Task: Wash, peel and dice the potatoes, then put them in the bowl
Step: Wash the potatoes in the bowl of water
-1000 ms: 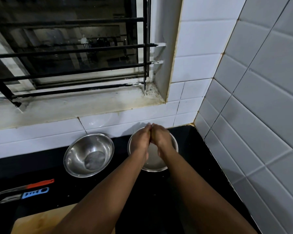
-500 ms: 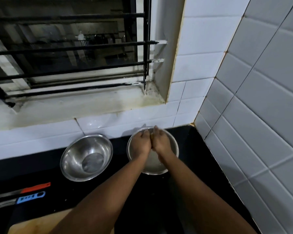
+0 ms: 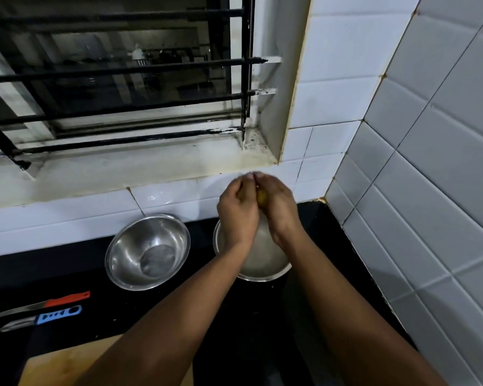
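Washing step, by my reading; both my hands are raised above the right-hand bowl [image 3: 262, 270], which seems to hold water, though the surface is hard to read. My left hand [image 3: 236, 211] and right hand [image 3: 279, 208] are cupped together, fingers curled round one potato [image 3: 262, 196]; only a yellowish sliver of it shows in the gap between my palms.

Long axis: cannot tell with confidence; the visible strip runs roughly up and down between the hands, so I judge it stands more or less on end, pointing toward the tiled wall [image 3: 179, 196]; the rest is hidden.

The second steel bowl [image 3: 148, 250] sits just beside the first, to its left; an orange-handled knife [image 3: 43, 303] and a blue-handled peeler [image 3: 43, 319] lie near the cutting board [image 3: 76, 360] at lower left.

Next move, as I judge it: finish rubbing the skin clean, then carry the potato leftward and take up the peeler; a wet potato will be slippery, so a firm grip is wanted.
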The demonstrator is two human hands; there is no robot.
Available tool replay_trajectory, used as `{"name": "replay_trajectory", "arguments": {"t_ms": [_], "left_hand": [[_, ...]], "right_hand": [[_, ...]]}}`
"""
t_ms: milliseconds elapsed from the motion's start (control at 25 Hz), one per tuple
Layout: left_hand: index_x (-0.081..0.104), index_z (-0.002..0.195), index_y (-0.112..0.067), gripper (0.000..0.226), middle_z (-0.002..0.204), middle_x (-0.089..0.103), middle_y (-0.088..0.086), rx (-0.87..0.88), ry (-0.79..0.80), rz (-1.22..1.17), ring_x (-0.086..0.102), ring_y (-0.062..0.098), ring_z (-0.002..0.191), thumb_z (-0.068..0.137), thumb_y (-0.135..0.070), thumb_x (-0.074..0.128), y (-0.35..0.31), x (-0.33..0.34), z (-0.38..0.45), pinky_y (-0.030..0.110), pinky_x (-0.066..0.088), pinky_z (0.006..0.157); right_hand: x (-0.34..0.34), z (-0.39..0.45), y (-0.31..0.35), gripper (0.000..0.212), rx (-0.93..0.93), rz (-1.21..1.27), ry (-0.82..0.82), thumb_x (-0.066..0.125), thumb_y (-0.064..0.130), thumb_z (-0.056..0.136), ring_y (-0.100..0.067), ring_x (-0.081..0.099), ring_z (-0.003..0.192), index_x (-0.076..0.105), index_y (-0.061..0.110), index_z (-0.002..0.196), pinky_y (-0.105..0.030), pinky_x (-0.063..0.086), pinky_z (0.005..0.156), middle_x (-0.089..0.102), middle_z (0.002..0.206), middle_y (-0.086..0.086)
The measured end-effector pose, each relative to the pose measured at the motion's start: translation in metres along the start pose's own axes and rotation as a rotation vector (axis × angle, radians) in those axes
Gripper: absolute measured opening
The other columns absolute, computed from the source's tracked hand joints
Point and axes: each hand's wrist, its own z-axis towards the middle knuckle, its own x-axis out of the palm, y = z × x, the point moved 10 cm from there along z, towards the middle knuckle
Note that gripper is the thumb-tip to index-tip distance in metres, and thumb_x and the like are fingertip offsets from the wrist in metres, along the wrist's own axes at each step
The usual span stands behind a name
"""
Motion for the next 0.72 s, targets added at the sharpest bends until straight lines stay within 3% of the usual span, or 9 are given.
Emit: {"name": "replay_trajectory", "arguments": {"t_ms": [80,120,240,320,480,640,720], "left_hand": [[0.074,0.111,-0.009,0.022,0.108,0.075,0.002,0.165,-0.030,-0.101,0.070,0.006,0.102,0.102,-0.017,0.055,-0.023,-0.001,-0.011,0.025,0.053,0.090],[0.074,0.108,-0.009,0.023,0.107,0.076,0.003,0.099,-0.019,-0.069,0.070,0.009,0.102,0.102,-0.018,0.054,-0.008,0.001,-0.007,0.026,0.054,0.089],[0.075,0.080,-0.015,0.041,0.078,0.075,0.003,-0.298,0.109,0.266,0.072,0.020,0.080,0.101,-0.039,0.050,0.076,0.001,-0.005,0.033,0.056,0.077],[0.070,0.068,-0.019,0.044,0.065,0.069,-0.001,-0.351,0.115,0.241,0.067,0.018,0.068,0.101,-0.041,0.051,0.094,-0.003,-0.003,0.032,0.053,0.071],[0.070,0.074,-0.019,0.038,0.064,0.066,-0.004,-0.376,0.177,0.178,0.062,0.015,0.066,0.101,-0.040,0.052,0.098,0.000,-0.014,0.027,0.046,0.064],[0.067,0.061,-0.022,0.038,0.057,0.061,-0.009,-0.333,0.308,0.071,0.056,0.010,0.062,0.095,-0.015,0.053,0.081,-0.008,-0.030,0.024,0.043,0.061],[0.070,0.064,-0.025,0.028,0.062,0.062,-0.009,-0.352,0.371,0.002,0.055,0.010,0.066,0.085,-0.017,0.054,0.071,-0.018,-0.043,0.024,0.043,0.066]], "right_hand": [[-0.002,-0.012,0.026,0.018,-0.212,-0.004,-0.054,0.058,0.026,0.098,-0.019,0.069,0.106,0.072,0.019,0.107,-0.032,0.055,0.094,0.075,0.106,-0.003],[-0.004,-0.013,0.017,0.020,-0.198,-0.088,-0.093,0.054,0.028,0.100,-0.018,0.070,0.102,0.073,0.020,0.103,-0.030,0.056,0.090,0.075,0.102,-0.001],[-0.018,-0.018,-0.048,0.040,0.095,-0.274,-0.106,0.045,0.039,0.103,-0.020,0.071,0.088,0.073,0.014,0.091,-0.038,0.056,0.086,0.076,0.085,-0.004],[-0.016,-0.016,-0.058,0.041,0.081,-0.299,-0.049,0.044,0.040,0.103,-0.018,0.071,0.087,0.072,0.013,0.092,-0.039,0.054,0.088,0.075,0.085,-0.006],[-0.019,-0.018,-0.058,0.042,0.053,-0.380,-0.070,0.044,0.038,0.103,-0.021,0.070,0.085,0.071,0.010,0.089,-0.047,0.053,0.089,0.074,0.085,-0.010],[-0.016,-0.030,-0.063,0.053,0.102,-0.459,-0.062,0.039,0.051,0.101,-0.018,0.071,0.080,0.072,0.012,0.087,-0.048,0.055,0.085,0.074,0.080,-0.006],[-0.011,-0.040,-0.063,0.058,0.094,-0.456,-0.072,0.040,0.059,0.098,-0.018,0.071,0.077,0.073,0.014,0.084,-0.048,0.056,0.083,0.074,0.076,-0.005]]}}
